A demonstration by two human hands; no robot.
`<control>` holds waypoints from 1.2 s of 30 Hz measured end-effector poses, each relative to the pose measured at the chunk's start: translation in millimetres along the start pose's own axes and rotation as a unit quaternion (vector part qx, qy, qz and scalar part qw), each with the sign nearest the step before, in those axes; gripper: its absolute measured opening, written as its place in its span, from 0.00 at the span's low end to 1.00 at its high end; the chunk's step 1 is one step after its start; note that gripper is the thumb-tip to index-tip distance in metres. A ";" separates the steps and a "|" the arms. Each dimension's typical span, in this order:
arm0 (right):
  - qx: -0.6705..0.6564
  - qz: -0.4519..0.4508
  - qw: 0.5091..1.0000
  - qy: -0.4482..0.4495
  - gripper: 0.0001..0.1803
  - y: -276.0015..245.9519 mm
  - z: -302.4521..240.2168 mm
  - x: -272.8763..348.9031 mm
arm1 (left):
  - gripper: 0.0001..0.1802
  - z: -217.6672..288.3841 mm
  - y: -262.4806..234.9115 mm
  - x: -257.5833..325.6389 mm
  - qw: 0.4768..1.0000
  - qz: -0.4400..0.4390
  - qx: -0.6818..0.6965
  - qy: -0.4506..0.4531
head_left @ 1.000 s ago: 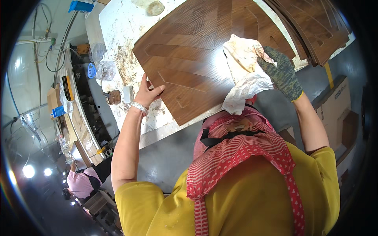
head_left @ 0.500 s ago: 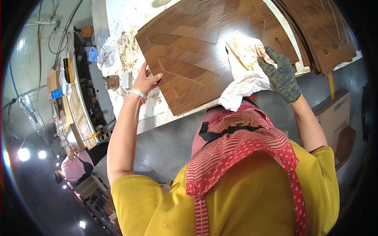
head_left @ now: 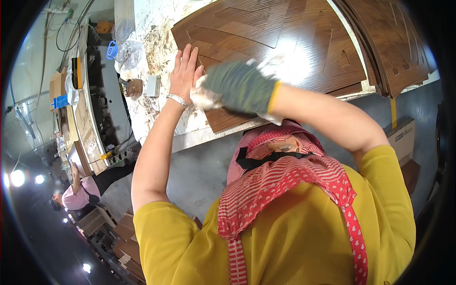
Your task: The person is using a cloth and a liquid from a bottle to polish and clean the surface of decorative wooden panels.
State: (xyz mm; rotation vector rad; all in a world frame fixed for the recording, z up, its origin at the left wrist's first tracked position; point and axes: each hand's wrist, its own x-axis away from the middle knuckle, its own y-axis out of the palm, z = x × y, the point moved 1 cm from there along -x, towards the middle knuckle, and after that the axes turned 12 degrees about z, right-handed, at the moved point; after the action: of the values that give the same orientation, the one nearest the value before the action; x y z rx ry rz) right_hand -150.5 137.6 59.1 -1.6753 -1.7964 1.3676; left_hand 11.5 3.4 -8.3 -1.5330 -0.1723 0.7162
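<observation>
A brown wood-grain panel point(head_left: 237, 28) with grooved shapes lies on the worktable point(head_left: 154, 42), lit by a bright glare. My bare left hand point(head_left: 184, 73), with a bracelet at the wrist, rests at the panel's left edge, fingers stretched out and pointing away from me. Close beside it, my right hand point(head_left: 240, 88) in a dark grey-green knit glove presses a crumpled white cloth point(head_left: 206, 97) on the panel near its left side. The gloved hand is blurred by motion and covers part of the panel. More of the cloth shows behind and below the glove.
More brown panels point(head_left: 384, 47) are stacked at the right. Left of my hand stand a small round brown jar point(head_left: 133, 87) and a white block point(head_left: 153, 86), with clear plastic bags point(head_left: 128, 54) behind. Another person point(head_left: 81, 192) is at the far left. A cardboard box point(head_left: 402, 137) stands on the floor at right.
My right hand has swept the cloth left across the panel, from its right side to next to my left hand. My left hand has shifted slightly up and right, its fingers straightened.
</observation>
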 end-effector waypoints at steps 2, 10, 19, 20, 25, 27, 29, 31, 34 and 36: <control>-0.020 0.029 0.999 -0.042 0.11 31.9 -20.9 7.0 | 0.28 0.7 2.0 1.3 1.000 -0.009 0.002 -0.013; -0.264 -0.137 0.950 0.095 0.14 -85.4 28.7 89.4 | 0.25 4.2 -24.0 10.8 0.998 0.059 0.013 -0.036; 0.061 0.221 0.915 0.333 0.21 -95.3 101.0 184.6 | 0.11 49.4 -69.6 70.0 0.673 -0.256 0.416 -0.555; 0.020 0.235 0.905 0.354 0.21 -94.2 101.4 182.5 | 0.10 51.1 -70.8 67.9 0.641 -0.236 0.447 -0.578; 0.056 0.226 0.915 0.329 0.20 -87.5 110.0 188.7 | 0.10 55.7 -70.7 88.3 0.596 -0.202 0.507 -0.589; 0.066 0.232 0.916 0.320 0.20 -85.1 111.8 192.0 | 0.09 59.1 -72.4 90.4 0.556 -0.181 0.548 -0.599; 0.076 0.238 0.917 0.310 0.20 -85.3 111.2 191.1 | 0.09 64.9 -73.1 96.9 0.561 -0.170 0.537 -0.607; 0.064 0.226 0.916 0.326 0.20 -88.0 107.2 186.6 | 0.08 61.1 -64.5 106.0 0.548 -0.152 0.547 -0.615; 0.068 0.209 0.913 0.344 0.21 -87.6 109.9 188.5 | 0.07 67.1 -78.2 87.5 0.459 -0.127 0.593 -0.650; 0.046 0.207 0.910 0.357 0.21 -91.5 104.2 183.3 | 0.07 71.5 -78.4 92.4 0.463 -0.117 0.584 -0.657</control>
State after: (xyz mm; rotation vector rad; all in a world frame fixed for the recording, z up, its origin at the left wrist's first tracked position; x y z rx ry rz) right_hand -331.0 273.2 16.1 -2.1983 -0.9833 0.7674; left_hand 71.1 121.2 40.2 0.6460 -0.8115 1.2502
